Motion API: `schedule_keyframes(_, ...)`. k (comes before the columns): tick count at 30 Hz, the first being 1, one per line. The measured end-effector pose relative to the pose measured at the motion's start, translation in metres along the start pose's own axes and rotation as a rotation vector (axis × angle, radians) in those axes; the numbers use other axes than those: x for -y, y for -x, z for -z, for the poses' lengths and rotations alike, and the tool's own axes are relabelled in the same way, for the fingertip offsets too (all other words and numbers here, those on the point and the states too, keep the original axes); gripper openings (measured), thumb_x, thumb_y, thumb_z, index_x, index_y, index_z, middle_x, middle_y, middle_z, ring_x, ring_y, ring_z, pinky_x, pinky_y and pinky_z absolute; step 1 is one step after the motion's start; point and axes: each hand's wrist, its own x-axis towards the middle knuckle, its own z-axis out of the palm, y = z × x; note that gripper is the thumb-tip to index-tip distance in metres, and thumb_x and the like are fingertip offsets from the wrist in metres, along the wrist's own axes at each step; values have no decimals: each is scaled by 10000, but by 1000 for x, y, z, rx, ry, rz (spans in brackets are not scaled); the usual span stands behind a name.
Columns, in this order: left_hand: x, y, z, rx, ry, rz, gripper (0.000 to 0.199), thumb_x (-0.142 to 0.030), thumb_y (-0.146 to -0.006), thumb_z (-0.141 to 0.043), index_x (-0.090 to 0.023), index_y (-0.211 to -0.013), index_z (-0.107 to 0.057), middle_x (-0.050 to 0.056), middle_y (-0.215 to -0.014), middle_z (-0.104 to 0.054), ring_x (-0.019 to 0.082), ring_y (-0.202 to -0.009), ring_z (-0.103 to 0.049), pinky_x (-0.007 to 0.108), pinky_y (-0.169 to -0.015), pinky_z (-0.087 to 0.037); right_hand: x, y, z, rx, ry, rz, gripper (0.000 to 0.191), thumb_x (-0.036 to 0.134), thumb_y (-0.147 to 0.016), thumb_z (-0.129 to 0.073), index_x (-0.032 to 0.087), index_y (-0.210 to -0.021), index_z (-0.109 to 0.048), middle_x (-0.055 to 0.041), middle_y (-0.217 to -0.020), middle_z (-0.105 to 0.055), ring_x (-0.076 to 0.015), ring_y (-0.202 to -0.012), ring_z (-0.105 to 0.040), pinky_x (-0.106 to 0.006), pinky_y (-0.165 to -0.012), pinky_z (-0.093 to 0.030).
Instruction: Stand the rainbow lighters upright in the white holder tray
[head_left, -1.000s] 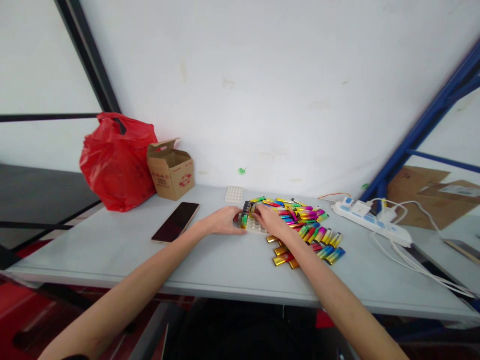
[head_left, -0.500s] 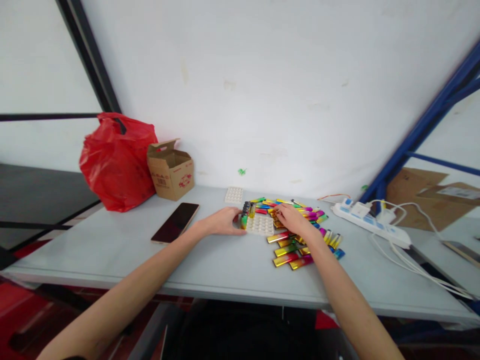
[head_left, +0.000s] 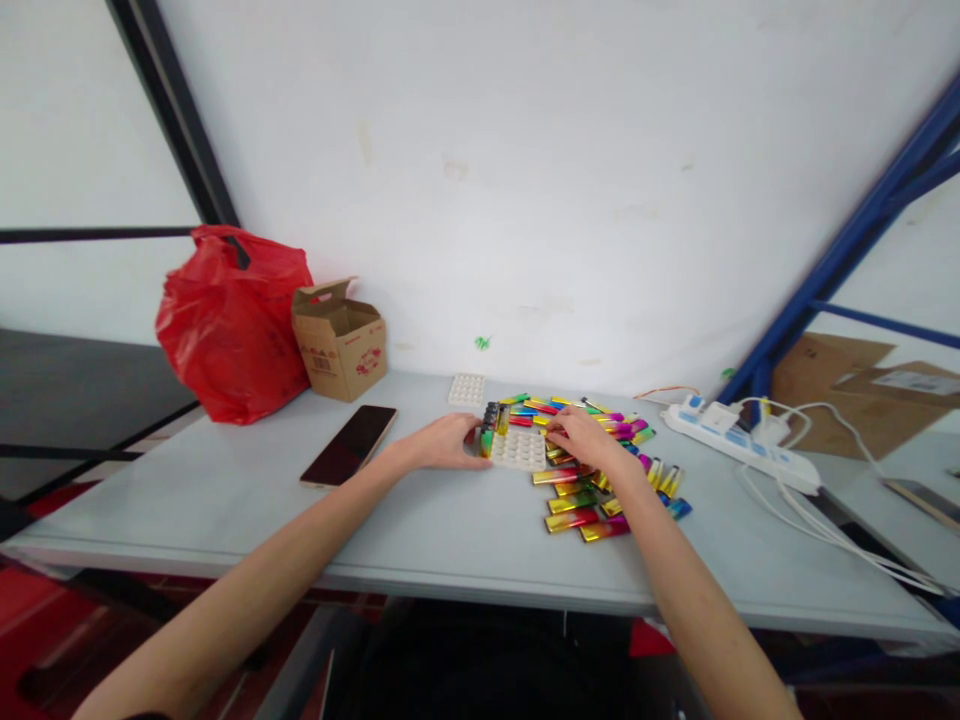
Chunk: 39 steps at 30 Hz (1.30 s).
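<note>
A white tray with rows of round holes point(head_left: 519, 451) lies on the table, with several black-topped metallic lighters point(head_left: 487, 442) standing upright along its left side. My left hand point(head_left: 447, 442) is at the tray's left edge, thumb and fingers apart around the end of that row. To the right of the tray spreads a pile of shiny multicoloured lighters point(head_left: 571, 519). My right hand point(head_left: 581, 436) reaches over the pile's near-left part, fingers bent and close together on a lighter; the fingertips partly hide it.
A second white tray point(head_left: 466, 389) lies near the wall. A phone point(head_left: 349, 445), an open cardboard box point(head_left: 341, 345) and a red bag point(head_left: 236, 325) are on the left. At right is a white power strip point(head_left: 741, 447) with cables.
My right hand has shifted very slightly at the pile, and its fingertips sit a bit lower. My left hand stays beside the tray.
</note>
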Motion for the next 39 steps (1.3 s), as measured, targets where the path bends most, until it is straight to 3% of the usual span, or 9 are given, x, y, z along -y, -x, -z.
schedule_keyframes(3, 0, 0, -1, -2, -1, 6, 449, -560, -734, -730, -162, -921, -638, 52, -874, -690, 193, -736, -611, 286, -649, -465, 1, -1, -1, -37, 35, 12, 117, 253, -947, -640, 171, -950, -723, -125, -1068, -682, -248, -1066, -622, -360, -978, -454)
schedule_keyframes(8, 0, 0, 0, -1, -22, 15, 442, -570, -733, -723, -168, -886, -622, 45, -847, -677, 189, -713, -598, 287, -625, -458, 7, -4, -3, -138, -17, -108, 101, 215, -979, -579, 160, -1041, -636, -111, -995, -718, -239, -930, -659, -327, -840, -470)
schedule_keyframes(13, -1, 0, 1, 2, -28, 15, 442, -576, -739, -715, -172, -886, -613, 44, -849, -679, 190, -716, -602, 288, -632, -461, 19, -5, 4, -346, -140, -70, 186, 247, -1027, -487, 160, -1116, -624, -105, -1001, -739, -229, -905, -675, -307, -815, -465)
schedule_keyframes(17, -2, 1, 1, 0, -37, -5, 455, -588, -749, -709, -172, -905, -611, 49, -864, -681, 196, -727, -608, 293, -647, -465, 31, -5, 11, -364, -238, -100, 300, 335, -1042, -449, 192, -996, -709, -59, -834, -755, -216, -756, -680, -306, -759, -468)
schedule_keyframes(23, -2, 1, 1, -2, -19, -7, 446, -583, -745, -712, -176, -903, -618, 52, -854, -685, 203, -723, -614, 296, -637, -461, 41, -9, 6, -452, -383, -186, 159, 335, -884, -645, 199, -905, -725, -63, -891, -772, -220, -790, -689, -332, -789, -506)
schedule_keyframes(25, -1, 1, 1, -7, -13, 3, 461, -595, -731, -718, -176, -896, -619, 52, -847, -683, 201, -716, -610, 296, -632, -459, 43, -11, 2, -487, -474, -187, 191, 346, -831, -682, 195, -948, -700, -41, -841, -750, -195, -713, -653, -324, -738, -510)
schedule_keyframes(30, 0, 0, 0, 5, -8, 5, 454, -581, -739, -714, -169, -908, -627, 49, -850, -681, 194, -714, -604, 291, -633, -451, 47, -13, -2, -444, -915, -189, 381, 520, -745, -768, 181, -895, -677, -33, -763, -707, -167, -609, -588, -292, -602, -492)
schedule_keyframes(36, 0, 0, 1, 10, 4, -9, 486, -590, -749, -711, -152, -947, -637, 60, -873, -691, 200, -724, -612, 297, -648, -459, 55, -12, 3, -386, -933, -120, 384, 551, -812, -733, 182, -913, -773, -40, -836, -751, -210, -768, -654, -346, -802, -527)
schedule_keyframes(39, -1, 1, 2, 19, 6, -10, 490, -579, -753, -713, -143, -964, -639, 66, -885, -694, 203, -730, -617, 297, -650, -461, 62, -10, 4, -334, -1057, -126, 392, 547, -823, -727, 183, -965, -766, -34, -877, -749, -193, -784, -656, -328, -804, -533)
